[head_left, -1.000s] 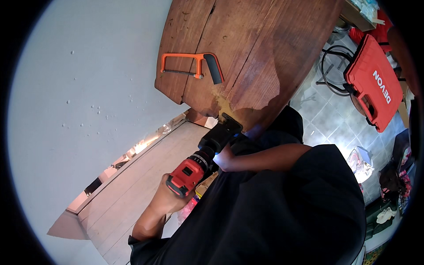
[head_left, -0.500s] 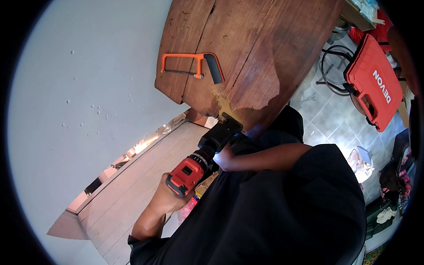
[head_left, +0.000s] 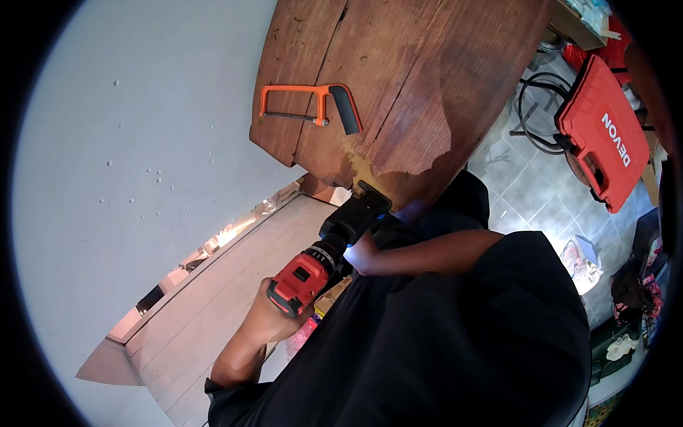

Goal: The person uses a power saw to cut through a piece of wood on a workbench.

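Observation:
A red and black cordless drill (head_left: pixel 302 281) points away from me toward the table's near edge. My left hand (head_left: pixel 274 320) is wrapped round its handle, below the red body. On the drill's front sits a black saw attachment (head_left: pixel 348 220), its flat shoe up against the edge of the wooden tabletop (head_left: pixel 398 107). My right hand (head_left: pixel 361 255) holds the attachment from the side and below; most of its fingers are hidden behind it. The blade cannot be seen. Sawdust (head_left: pixel 361 167) lies on the wood just beyond the shoe.
An orange hacksaw (head_left: pixel 313 96) with a black grip lies on the tabletop. To the left rises a pale wall (head_left: pixel 142 142). A red tool case (head_left: pixel 605 135) stands at the right, above the tiled floor (head_left: pixel 530 188), near a dark coiled hose or cable (head_left: pixel 530 128).

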`<action>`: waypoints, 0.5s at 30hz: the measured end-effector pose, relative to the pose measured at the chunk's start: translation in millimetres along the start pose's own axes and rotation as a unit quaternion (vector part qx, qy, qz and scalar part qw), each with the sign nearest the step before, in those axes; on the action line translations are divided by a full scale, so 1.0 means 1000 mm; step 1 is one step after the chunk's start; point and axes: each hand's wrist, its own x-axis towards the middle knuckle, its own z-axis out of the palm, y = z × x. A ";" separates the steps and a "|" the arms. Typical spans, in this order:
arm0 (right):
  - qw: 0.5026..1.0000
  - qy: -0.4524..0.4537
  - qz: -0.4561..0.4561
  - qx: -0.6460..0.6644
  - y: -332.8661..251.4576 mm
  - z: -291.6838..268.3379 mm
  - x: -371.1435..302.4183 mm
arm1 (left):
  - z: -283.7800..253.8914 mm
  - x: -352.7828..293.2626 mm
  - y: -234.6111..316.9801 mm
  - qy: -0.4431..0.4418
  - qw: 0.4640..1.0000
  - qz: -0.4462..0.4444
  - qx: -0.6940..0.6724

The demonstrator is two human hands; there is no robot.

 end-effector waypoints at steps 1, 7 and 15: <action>1.000 -0.001 0.000 0.000 -0.001 0.000 0.000 | 0.001 0.000 -0.003 0.006 1.000 0.019 0.002; 0.993 -0.040 0.113 0.011 -0.009 -0.004 0.003 | 0.001 -0.002 -0.001 0.007 1.000 0.016 -0.010; 0.989 -0.046 0.136 0.037 -0.009 -0.004 0.003 | 0.001 -0.002 0.001 -0.002 0.999 -0.017 -0.030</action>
